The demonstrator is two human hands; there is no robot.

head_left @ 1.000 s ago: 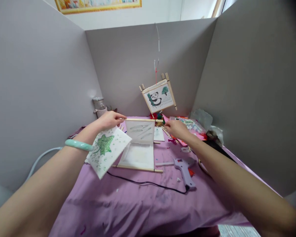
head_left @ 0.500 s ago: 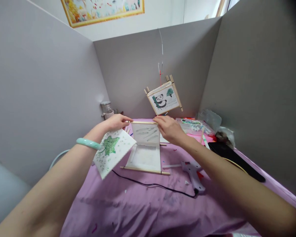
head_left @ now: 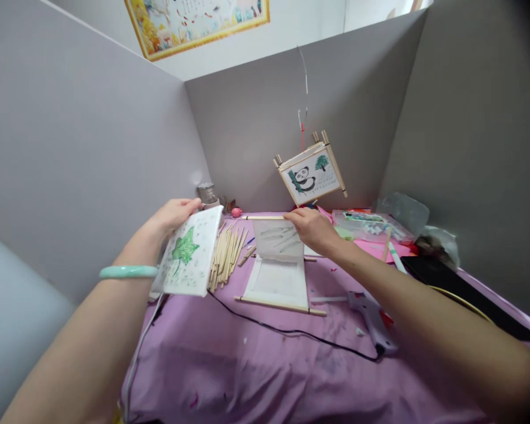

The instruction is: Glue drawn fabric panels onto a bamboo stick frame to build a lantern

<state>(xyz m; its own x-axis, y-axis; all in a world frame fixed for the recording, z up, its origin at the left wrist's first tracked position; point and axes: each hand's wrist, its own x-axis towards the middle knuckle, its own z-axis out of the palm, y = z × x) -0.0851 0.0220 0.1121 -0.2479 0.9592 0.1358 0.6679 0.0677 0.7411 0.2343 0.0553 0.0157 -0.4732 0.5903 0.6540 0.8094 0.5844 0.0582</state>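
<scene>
My left hand [head_left: 176, 215], fingers closed, is at the top edge of a white painted panel [head_left: 186, 250] with a green leaf drawn on it; most of the fingers are behind the panel. My right hand [head_left: 311, 228] pinches the upper wooden stick of a white paper frame [head_left: 274, 281]. That frame's upper part tilts up, with a faint line drawing showing through, while its lower part rests on the cloth with a wooden stick [head_left: 279, 306] along the near edge. A bundle of wooden sticks [head_left: 225, 253] lies between the panel and the frame.
A lantern with a panda picture [head_left: 310, 178] hangs ahead on a wire. A glue gun [head_left: 373, 321] with a black cord lies on the purple cloth [head_left: 265, 371]. A plastic box [head_left: 366, 227] and a black flat object [head_left: 463, 294] are to the right. Grey partitions [head_left: 256, 118] surround the table.
My left hand has left the upper stick and moved left, and the leaf panel has swung left and more upright. The stick bundle shows now. The right hand stays on the stick.
</scene>
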